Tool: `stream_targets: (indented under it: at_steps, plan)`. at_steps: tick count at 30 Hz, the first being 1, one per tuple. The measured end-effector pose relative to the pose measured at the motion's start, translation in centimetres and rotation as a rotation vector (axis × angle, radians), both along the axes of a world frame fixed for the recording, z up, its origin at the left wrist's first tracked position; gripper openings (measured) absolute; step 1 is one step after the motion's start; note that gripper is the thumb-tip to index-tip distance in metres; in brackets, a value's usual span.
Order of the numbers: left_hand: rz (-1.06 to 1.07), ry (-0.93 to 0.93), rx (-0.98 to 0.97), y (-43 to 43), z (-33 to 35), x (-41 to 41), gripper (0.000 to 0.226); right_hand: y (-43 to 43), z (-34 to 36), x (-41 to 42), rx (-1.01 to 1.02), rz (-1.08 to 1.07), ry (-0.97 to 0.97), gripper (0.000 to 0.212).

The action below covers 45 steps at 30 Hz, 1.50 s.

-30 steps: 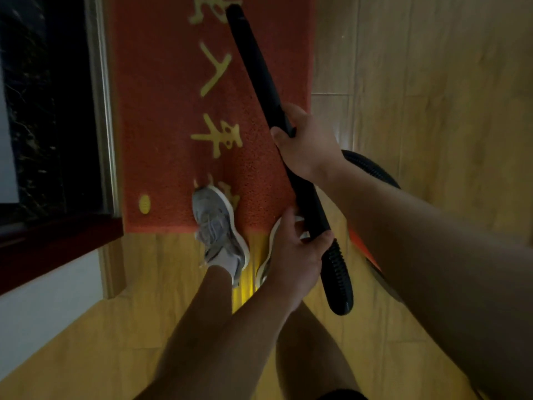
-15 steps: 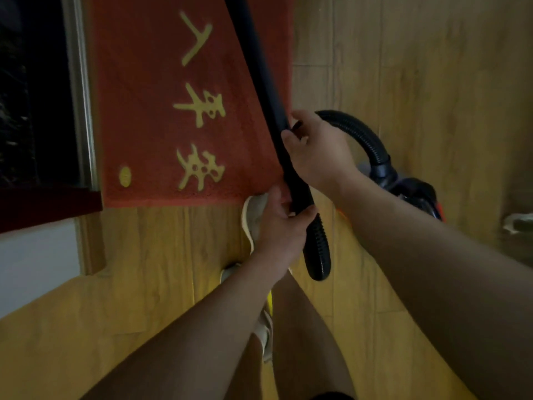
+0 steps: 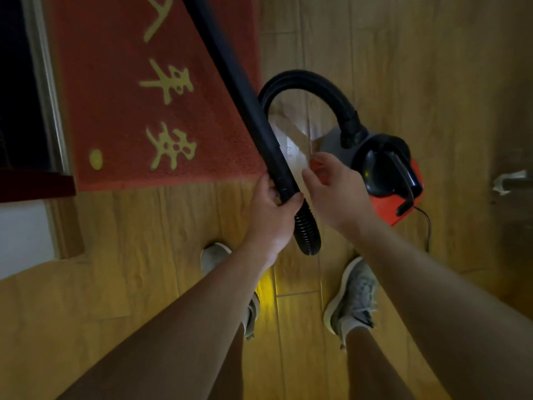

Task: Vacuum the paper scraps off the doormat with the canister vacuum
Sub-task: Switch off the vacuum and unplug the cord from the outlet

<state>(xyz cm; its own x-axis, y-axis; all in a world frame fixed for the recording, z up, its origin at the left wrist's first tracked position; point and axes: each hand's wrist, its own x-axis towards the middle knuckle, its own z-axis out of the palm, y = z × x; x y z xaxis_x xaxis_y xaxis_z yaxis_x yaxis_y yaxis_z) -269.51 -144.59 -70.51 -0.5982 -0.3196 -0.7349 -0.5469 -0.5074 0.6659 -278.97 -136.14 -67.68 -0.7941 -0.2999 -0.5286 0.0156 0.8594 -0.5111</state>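
A red doormat [image 3: 121,105] with yellow characters lies at the upper left on the wooden floor. Across it runs the black vacuum wand [image 3: 230,73], its nozzle out of view above. My left hand [image 3: 274,209] is shut on the wand's lower end, just above the ribbed hose [image 3: 307,229]. Just right of the wand, my right hand [image 3: 334,189] is off it with fingers apart. The hose arcs over [image 3: 305,82] to the orange and black canister vacuum [image 3: 386,171] on the floor at right. I see no paper scraps on the visible mat.
A dark door threshold [image 3: 37,111] and a white wall [image 3: 23,235] border the mat on the left. My two grey shoes [image 3: 353,301] stand on the floor below the hands. A power cord [image 3: 427,223] trails from the canister. A metal door handle [image 3: 510,181] shows at far right.
My right hand has let go of the wand and opened beside it. My feet have stepped back off the mat, and the canister has come fully into view.
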Motion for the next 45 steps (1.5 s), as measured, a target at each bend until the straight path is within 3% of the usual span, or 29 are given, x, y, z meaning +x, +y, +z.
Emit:
stream_targets:
  at_steps: [11, 23, 27, 35, 45]
  plan:
    - [0.045, -0.089, -0.076, 8.3, -0.3, -3.7, 0.045, 12.3, -1.0, -1.9, -0.020, -0.018, -0.075, 0.035]
    - [0.151, -0.114, -0.141, 14.3, -2.3, -4.9, 0.048, 24.6, -7.6, -3.9, 0.153, 0.002, -0.229, 0.046]
    - [0.173, -0.121, -0.154, 15.8, -3.2, -5.3, 0.050, 26.4, -9.5, -5.3, 0.124, -0.002, -0.158, 0.037]
    - [0.183, -0.136, -0.167, 18.5, -4.3, -6.7, 0.045, 27.9, -12.4, -7.4, 0.085, 0.026, -0.075, 0.056]
    - [0.183, -0.120, -0.136, 19.4, -5.3, -8.3, 0.045, 28.9, -14.1, -9.5, 0.054, 0.033, -0.040, 0.038]
